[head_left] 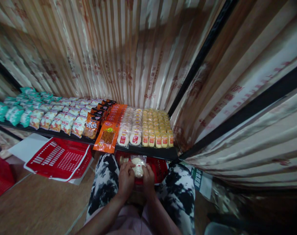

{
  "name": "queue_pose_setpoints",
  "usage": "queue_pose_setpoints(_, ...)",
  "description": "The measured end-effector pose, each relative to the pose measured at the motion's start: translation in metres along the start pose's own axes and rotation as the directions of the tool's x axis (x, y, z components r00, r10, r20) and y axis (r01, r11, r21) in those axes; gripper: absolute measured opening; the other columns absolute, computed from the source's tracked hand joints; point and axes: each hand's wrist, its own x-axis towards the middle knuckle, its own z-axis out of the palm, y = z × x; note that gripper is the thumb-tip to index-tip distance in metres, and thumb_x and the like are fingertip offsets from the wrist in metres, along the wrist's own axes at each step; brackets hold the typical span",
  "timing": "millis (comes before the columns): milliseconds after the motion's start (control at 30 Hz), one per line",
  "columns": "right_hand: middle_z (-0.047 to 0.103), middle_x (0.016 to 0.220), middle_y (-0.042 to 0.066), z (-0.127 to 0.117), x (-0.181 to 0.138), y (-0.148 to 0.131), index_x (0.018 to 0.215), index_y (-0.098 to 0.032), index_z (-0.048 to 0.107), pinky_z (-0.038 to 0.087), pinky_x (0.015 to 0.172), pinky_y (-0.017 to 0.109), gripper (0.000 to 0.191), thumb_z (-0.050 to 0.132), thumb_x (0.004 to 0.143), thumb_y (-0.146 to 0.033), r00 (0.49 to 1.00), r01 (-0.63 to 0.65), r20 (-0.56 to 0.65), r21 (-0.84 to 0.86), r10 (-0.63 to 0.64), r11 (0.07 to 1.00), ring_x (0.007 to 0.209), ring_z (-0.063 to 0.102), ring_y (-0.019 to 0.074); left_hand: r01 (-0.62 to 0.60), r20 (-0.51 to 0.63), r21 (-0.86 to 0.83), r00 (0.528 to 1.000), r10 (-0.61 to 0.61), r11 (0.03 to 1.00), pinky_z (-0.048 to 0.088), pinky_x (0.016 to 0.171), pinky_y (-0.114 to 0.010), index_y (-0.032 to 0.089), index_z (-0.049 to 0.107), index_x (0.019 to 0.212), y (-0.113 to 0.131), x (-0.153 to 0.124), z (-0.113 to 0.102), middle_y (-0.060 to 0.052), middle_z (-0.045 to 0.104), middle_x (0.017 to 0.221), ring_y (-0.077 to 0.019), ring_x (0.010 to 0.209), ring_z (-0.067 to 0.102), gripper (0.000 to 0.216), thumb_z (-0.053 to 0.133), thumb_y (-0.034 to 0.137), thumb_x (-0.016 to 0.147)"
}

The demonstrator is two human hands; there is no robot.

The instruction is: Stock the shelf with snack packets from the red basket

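Note:
Between my knees, a round white packaged cake (138, 168) in clear wrapping is held from both sides. My left hand (126, 179) grips its left edge with curled fingers, and my right hand (148, 178) closes on its right edge. Beneath them sits a red basket (160, 166), partly hidden by my hands and legs. Just ahead on the black shelf (148, 150) stand rows of similar round white cakes (129, 130), with small yellow packaged cakes (157, 130) to their right.
Orange snack packets (108, 135), dark-orange bags (91, 125), white bags (67, 119) and teal bags (15, 112) fill the shelf leftward. An upturned-looking red basket (57, 158) lies on the floor at left, another red basket (1, 176) beyond. Black frame bars (202, 58) and a pleated curtain (128, 49) close off the back.

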Motion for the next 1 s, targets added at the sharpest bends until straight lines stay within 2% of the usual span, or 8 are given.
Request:
queue_pose_setpoints(233,0.066,0.077,0.003,0.004,0.002,-0.008,0.084,-0.019,0.058,0.046,0.059,0.028,0.027,0.052,0.072,-0.042,0.999,-0.021,0.051,0.068,0.017,0.997,0.066,0.058,0.0179,-0.009,-0.012,0.003,1.0,0.009,1.0,0.043,0.092,-0.037,0.02,0.063,0.08,0.007,0.005,-0.001,-0.004,0.061,0.092,-0.0191,0.096,0.055,0.03,0.039,0.006,0.068)
queue_pose_setpoints(500,0.067,0.072,0.003,0.014,0.005,-0.02,0.082,-0.018,0.059,0.046,0.057,0.028,0.029,0.055,0.067,-0.043,0.998,-0.051,0.043,0.136,0.046,0.989,0.063,0.058,0.018,-0.034,-0.004,0.042,0.999,0.034,0.999,0.041,0.093,-0.04,0.019,0.062,0.081,0.013,0.012,-0.005,-0.005,0.06,0.095,-0.0197,0.098,0.054,0.029,0.04,0.005,0.069)
queue_pose_setpoints(767,0.067,0.072,0.003,0.013,0.008,-0.018,0.079,-0.018,0.062,0.045,0.059,0.028,0.033,0.053,0.068,-0.048,1.0,0.001,0.005,0.032,-0.001,0.999,0.065,0.058,0.0185,-0.022,0.001,0.086,1.0,0.022,0.996,0.039,0.096,-0.039,0.02,0.063,0.082,0.015,0.016,-0.001,-0.004,0.06,0.095,-0.0198,0.1,0.053,0.029,0.041,0.006,0.069)
queue_pose_setpoints(1000,0.067,0.074,0.003,0.015,0.01,-0.022,0.083,-0.018,0.059,0.046,0.058,0.028,0.031,0.057,0.065,-0.043,1.0,-0.026,0.005,0.104,0.026,0.994,0.063,0.058,0.0181,-0.038,0.029,0.091,0.999,0.035,0.995,0.039,0.095,-0.04,0.02,0.062,0.089,0.019,0.018,0.0,-0.005,0.059,0.098,-0.0206,0.101,0.053,0.031,0.042,0.007,0.069)
